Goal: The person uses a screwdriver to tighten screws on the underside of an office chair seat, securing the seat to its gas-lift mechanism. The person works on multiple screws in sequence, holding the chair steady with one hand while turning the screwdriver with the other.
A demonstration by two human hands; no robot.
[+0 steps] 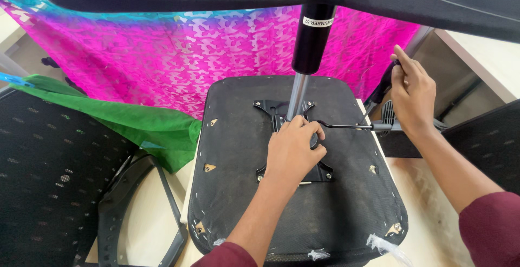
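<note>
We press our left hand (292,150), fingers closed on the black metal mechanism plate (292,145), steadying the upturned black chair seat (238,191) on the pale worktop (146,218); our right hand (414,96) grips the black lever handle (382,88).

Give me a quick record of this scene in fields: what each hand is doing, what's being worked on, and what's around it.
Work piece: upturned black chair seat, underside up
Centre fitting: black metal plate with gas cylinder standing up from it
Left hand: resting on the plate at the cylinder's foot
Right hand: gripping a black handle by the seat's right edge
Lever rod: runs from plate toward the right
Behind: pink patterned cloth, green cloth
</note>
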